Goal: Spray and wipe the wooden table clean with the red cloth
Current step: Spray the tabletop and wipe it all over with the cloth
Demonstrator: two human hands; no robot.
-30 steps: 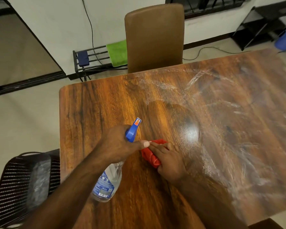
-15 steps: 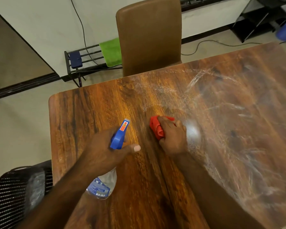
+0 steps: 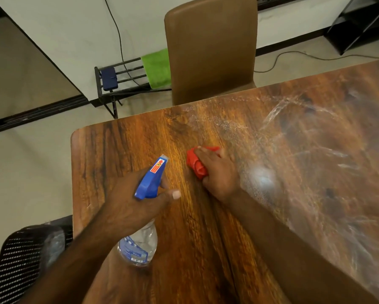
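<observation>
1. Left hand (image 3: 129, 207) is wrapped round the neck of the bottle (image 3: 140, 244), nozzle aimed toward the far edge. Cannot tell whether the bottle's base rests on the wood.
2. Right hand (image 3: 219, 174) lies over the bunched cloth (image 3: 195, 164), fingers bent over it, pressing it flat to the table (image 3: 109, 154). The cloth sits left of centre, just right of the nozzle. The hands are near each other but apart.
3. Done, by the look of it: spray is already down. A whitish wet film and streaks (image 3: 293, 150) cover the middle and right of the top.
4. The strip left of the cloth shows plain grain with no film. Cannot tell whether it is wiped dry or never sprayed.
5. Left to do, as I judge it: the streaked right side needs wiping through to the far and right edges. Perhaps the left strip needs a spray too. The wipe looks well short of finished.
6. A chair (image 3: 210, 51) stands at the far edge.
</observation>
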